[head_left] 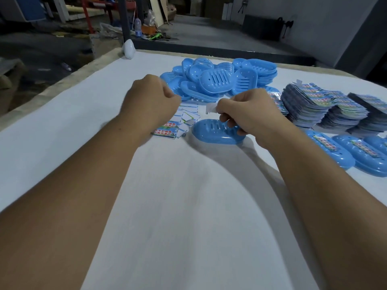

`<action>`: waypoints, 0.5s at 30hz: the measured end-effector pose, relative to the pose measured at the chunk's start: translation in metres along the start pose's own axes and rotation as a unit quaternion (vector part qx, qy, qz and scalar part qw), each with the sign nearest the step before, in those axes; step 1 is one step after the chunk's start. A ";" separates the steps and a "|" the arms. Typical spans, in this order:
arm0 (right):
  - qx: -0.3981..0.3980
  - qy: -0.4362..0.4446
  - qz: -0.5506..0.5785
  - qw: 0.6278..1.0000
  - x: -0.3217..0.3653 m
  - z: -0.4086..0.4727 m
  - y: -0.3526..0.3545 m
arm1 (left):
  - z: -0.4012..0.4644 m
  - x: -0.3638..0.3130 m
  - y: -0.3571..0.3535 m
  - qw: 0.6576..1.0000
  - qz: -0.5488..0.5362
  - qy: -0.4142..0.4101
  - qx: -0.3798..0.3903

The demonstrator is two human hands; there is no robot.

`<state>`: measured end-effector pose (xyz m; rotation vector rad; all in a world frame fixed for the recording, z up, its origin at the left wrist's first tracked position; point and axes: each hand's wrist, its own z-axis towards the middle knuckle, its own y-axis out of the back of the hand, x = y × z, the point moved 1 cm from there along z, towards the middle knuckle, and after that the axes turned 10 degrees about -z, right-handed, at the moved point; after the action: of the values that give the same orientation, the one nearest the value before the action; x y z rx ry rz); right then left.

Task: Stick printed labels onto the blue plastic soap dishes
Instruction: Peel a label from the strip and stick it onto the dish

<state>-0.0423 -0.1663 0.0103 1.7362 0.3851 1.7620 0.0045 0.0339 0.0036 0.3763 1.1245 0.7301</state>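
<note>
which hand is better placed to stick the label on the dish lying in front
Right. The right hand already pinches a white strip directly above the upturned dish; the left hand is off beside it.

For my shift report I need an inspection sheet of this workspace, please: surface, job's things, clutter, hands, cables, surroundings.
Surface: white cloth-covered table.
Job's things: heap of unlabelled soap dishes; one overturned soap dish at centre; labelled dishes on the right; label stacks.
Clutter: peeled backing papers beside the centre dish.
Hands: left hand curled, contents not visible; right hand pinches a white paper piece.
Cables: nothing seen.
Surroundings: dim workshop floor, plastic bottle, white object at table corner.
</note>
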 end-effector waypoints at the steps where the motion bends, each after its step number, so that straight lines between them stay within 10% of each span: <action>1: -0.005 0.003 -0.002 1.000 0.000 0.000 -0.001 | -0.002 -0.007 -0.003 0.997 -0.073 -0.005 0.022; 15: -0.011 0.054 -0.013 0.998 0.000 0.003 -0.001 | -0.024 -0.033 -0.011 0.956 -0.238 -0.013 0.173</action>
<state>-0.0391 -0.1660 0.0099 1.6194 0.4301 1.8391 -0.0215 0.0014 0.0094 0.3864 1.2585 0.1002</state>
